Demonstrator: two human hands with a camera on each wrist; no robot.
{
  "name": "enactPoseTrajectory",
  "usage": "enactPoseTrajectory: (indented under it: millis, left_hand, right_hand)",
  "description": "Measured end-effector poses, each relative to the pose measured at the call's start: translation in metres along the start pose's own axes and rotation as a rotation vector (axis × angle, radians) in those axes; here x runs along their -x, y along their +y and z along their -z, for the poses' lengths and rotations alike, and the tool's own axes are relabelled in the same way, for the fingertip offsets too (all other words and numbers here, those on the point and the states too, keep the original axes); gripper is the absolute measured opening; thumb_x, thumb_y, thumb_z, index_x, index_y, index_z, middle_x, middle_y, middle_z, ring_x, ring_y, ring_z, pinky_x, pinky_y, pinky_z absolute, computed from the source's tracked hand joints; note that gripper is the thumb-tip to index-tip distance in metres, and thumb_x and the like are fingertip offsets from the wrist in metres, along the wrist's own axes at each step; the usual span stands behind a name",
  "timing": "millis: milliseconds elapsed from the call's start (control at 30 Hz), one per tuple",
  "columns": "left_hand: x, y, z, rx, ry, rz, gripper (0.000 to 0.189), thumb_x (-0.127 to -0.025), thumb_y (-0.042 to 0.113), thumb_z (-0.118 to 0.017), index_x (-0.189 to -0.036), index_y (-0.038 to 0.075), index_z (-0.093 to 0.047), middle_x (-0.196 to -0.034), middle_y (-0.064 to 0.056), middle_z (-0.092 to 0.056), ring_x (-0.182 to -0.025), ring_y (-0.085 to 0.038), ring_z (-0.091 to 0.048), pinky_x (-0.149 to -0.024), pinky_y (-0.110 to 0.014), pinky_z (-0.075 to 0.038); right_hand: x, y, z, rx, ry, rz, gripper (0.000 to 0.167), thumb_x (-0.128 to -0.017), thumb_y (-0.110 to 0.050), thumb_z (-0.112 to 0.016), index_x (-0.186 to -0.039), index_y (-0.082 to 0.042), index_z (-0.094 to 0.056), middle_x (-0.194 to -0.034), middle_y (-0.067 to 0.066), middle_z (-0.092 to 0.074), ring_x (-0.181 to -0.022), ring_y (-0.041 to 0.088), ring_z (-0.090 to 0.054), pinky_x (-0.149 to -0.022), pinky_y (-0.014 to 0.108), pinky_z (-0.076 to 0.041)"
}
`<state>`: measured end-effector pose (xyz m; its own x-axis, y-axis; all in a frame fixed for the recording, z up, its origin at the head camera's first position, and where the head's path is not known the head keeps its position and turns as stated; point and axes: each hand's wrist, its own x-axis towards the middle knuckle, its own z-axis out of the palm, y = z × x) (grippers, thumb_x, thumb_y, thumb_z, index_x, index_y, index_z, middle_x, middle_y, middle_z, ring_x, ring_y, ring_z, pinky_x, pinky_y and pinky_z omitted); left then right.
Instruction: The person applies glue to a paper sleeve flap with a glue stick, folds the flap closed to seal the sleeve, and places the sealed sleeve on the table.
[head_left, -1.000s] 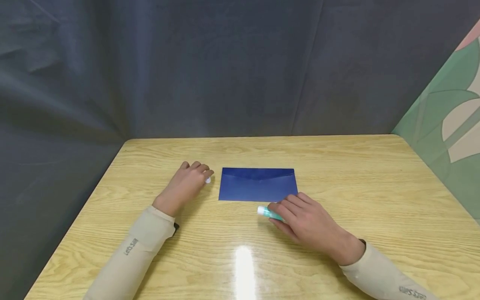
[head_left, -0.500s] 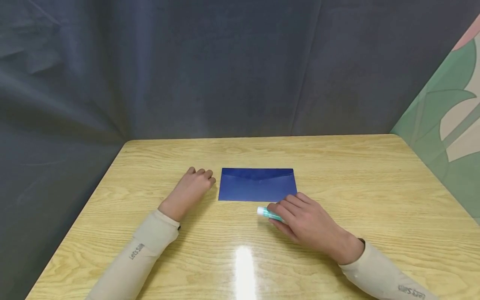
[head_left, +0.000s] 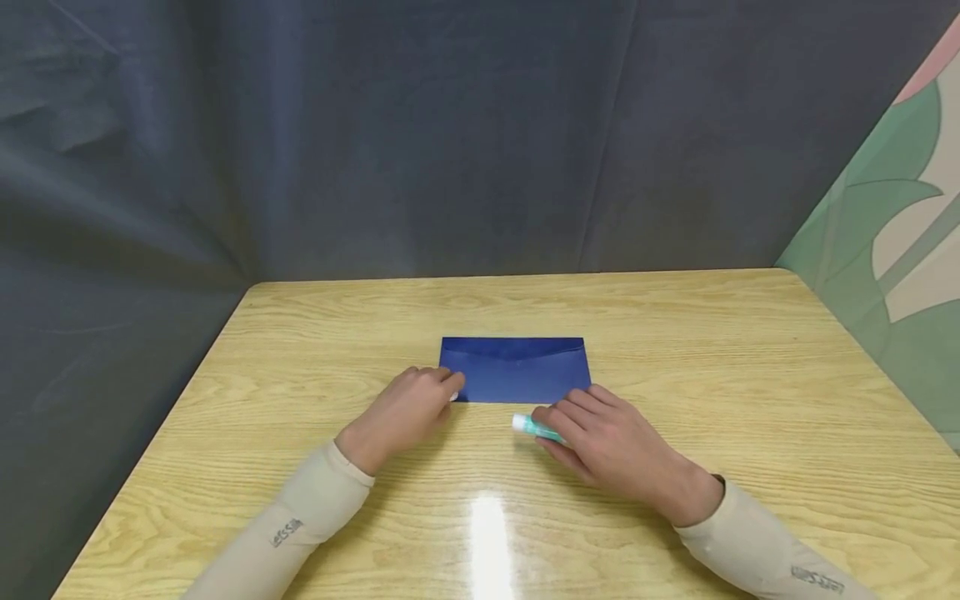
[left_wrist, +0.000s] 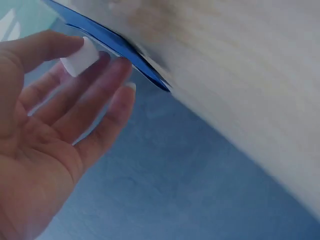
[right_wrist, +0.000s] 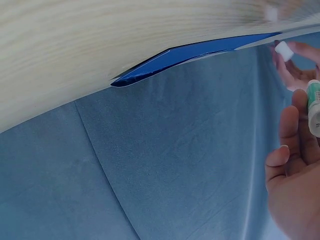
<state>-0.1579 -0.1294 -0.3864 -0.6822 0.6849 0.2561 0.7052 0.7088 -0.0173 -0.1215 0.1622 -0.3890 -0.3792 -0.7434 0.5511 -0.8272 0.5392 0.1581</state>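
Note:
My left hand [head_left: 405,414] pinches a small white cap [left_wrist: 81,58] between thumb and fingers, over the lower left corner of a blue envelope [head_left: 521,377]. The envelope lies on the table with its pointed flap along the far side. Just in front of its lower right corner, my right hand [head_left: 611,446] grips a teal-and-white glue stick [head_left: 542,429], its white end pointing left. The right wrist view shows the glue stick's round white base [right_wrist: 314,122], with part of the tube cut off by the frame edge. Cap and glue stick are apart.
The wood-grain table [head_left: 697,333] reaches back to a dark curtain [head_left: 420,150]. At the right stands a green, leaf-patterned panel [head_left: 892,217]. A bright light reflection [head_left: 490,542] lies on the near part of the tabletop.
My left hand has moved right and nearer with the white cap, from beside the envelope to over its lower left corner. The right hand and glue stick have stayed almost still.

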Motion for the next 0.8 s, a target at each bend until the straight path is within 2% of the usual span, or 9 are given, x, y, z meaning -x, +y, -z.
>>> enactPoseTrajectory:
  millis: [100, 200, 367, 600, 800]
  left_hand:
    - [0.001, 0.005, 0.001, 0.103, 0.009, -0.003, 0.015, -0.085, -0.002, -0.071, -0.095, 0.009, -0.067, -0.083, 0.000, -0.060, -0.063, -0.008, -0.051, -0.058, -0.019, -0.045]
    - [0.000, 0.010, 0.003, 0.137, 0.023, -0.012, 0.012, -0.088, 0.004, -0.073, -0.096, 0.011, -0.068, -0.085, 0.001, -0.057, -0.065, -0.007, -0.048, -0.060, -0.018, -0.045]
    - [-0.001, 0.020, 0.006, 0.122, 0.047, -0.032, 0.010, -0.089, 0.010, -0.075, -0.097, 0.012, -0.069, -0.086, 0.002, -0.056, -0.069, -0.008, -0.050, -0.065, -0.021, -0.049]
    - [-0.002, 0.035, 0.008, 0.121, 0.079, -0.050, 0.016, -0.088, 0.019, -0.078, -0.099, 0.011, -0.072, -0.088, 0.002, -0.057, -0.073, -0.008, -0.054, -0.068, -0.021, -0.050]
    - [-0.001, 0.044, 0.007, 0.048, 0.137, -0.103, 0.017, -0.088, 0.025, -0.078, -0.098, 0.012, -0.072, -0.088, 0.003, -0.059, -0.073, -0.009, -0.053, -0.067, -0.023, -0.049]
  right_hand:
    - [0.000, 0.000, 0.000, 0.004, -0.004, -0.002, 0.026, -0.099, -0.034, -0.059, -0.112, -0.012, -0.066, -0.091, -0.004, -0.071, -0.078, 0.015, -0.057, -0.072, 0.029, -0.045]
    - [0.000, 0.000, -0.001, 0.008, -0.005, -0.002, 0.026, -0.100, -0.035, -0.059, -0.111, -0.012, -0.066, -0.091, -0.004, -0.070, -0.078, 0.015, -0.057, -0.072, 0.029, -0.045]
    - [0.000, 0.000, -0.001, 0.007, -0.003, 0.000, 0.026, -0.097, -0.034, -0.062, -0.111, -0.012, -0.066, -0.090, -0.004, -0.070, -0.077, 0.015, -0.057, -0.071, 0.029, -0.045]
    - [-0.001, 0.000, -0.001, 0.005, 0.006, 0.006, 0.026, -0.098, -0.033, -0.061, -0.111, -0.012, -0.066, -0.091, -0.003, -0.070, -0.077, 0.015, -0.058, -0.071, 0.030, -0.045]
    - [-0.001, 0.000, -0.001, 0.006, 0.010, 0.008, 0.025, -0.098, -0.033, -0.061, -0.111, -0.012, -0.066, -0.090, -0.003, -0.070, -0.076, 0.015, -0.057, -0.070, 0.029, -0.045]
